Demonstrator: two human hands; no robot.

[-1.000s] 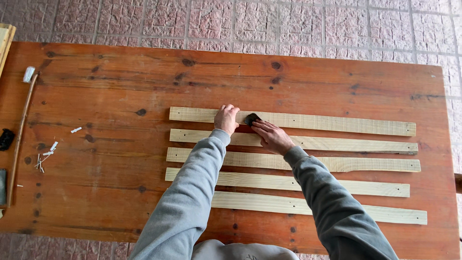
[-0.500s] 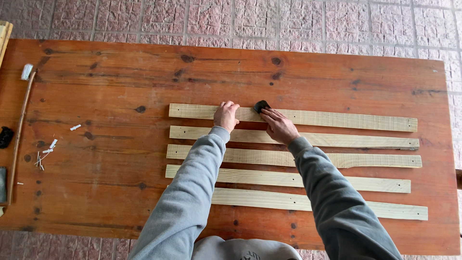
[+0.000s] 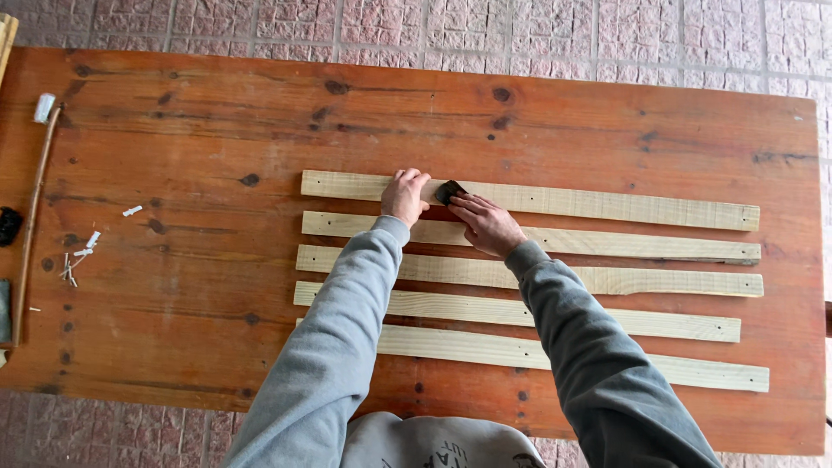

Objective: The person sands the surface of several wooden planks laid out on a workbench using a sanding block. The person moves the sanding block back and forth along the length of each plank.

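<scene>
Pressing a small dark sanding pad [image 3: 450, 191] onto the farthest wooden slat [image 3: 607, 205], right hand [image 3: 485, 224] grips the pad with fingertips on top, pad sitting flat on the slat a bit left of its middle. Left hand [image 3: 405, 196] lies just left of the pad, fingers curled over the same slat, pinning it down; not touching the pad as far as visible. Both arms in grey sleeves [image 3: 347, 347] reach across the nearer slats. Four more slats [image 3: 624, 281] lie parallel, nearer to the person, all running left-right, each apart from the next by a narrow gap, small holes near their ends. All five sit on the right-centre part of a reddish wooden table [image 3: 173, 303] with dark knots. Far left on the table: a thin long stick [image 3: 33, 217] running near-far, a small white piece [image 3: 43, 107] at its far end, a scatter of small white bits and nails [image 3: 78, 260], a dark object [image 3: 9, 225] at the left edge, partly cut off. Pinkish tiled floor [image 3: 520, 26] beyond the table.
</scene>
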